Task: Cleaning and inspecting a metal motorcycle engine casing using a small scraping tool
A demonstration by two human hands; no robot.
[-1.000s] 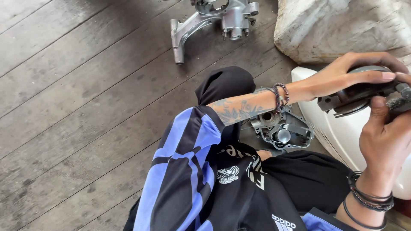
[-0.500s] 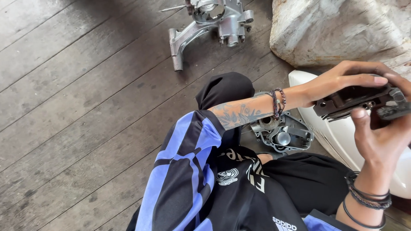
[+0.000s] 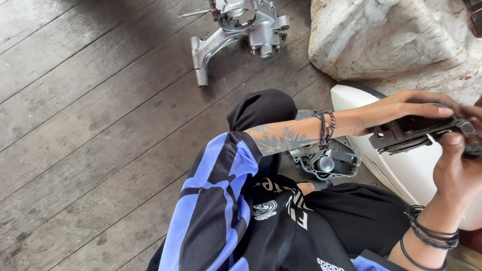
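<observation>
Engine casing (image 3: 240, 26) on floorboards (image 3: 90, 130) far ahead; stone block (image 3: 381, 35) right of it; cover plate (image 3: 327, 161) beside knee.

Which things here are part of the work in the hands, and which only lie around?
In hand:
- flat dark metal part, held by left hand and right hand
- white rounded body panel beneath it

Lying about:
- silver cast engine casing on wooden plank floor
- dark grey metal cover by the knee
- large pale stone

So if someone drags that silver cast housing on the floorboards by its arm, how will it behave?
The silver cast housing looks like rigid metal, probably heavy for its size. Its lopsided shape, bulky body with one long arm, suggests it would pivot rather than roll. The thin rod sticking out may snag on the wooden floor.
</observation>
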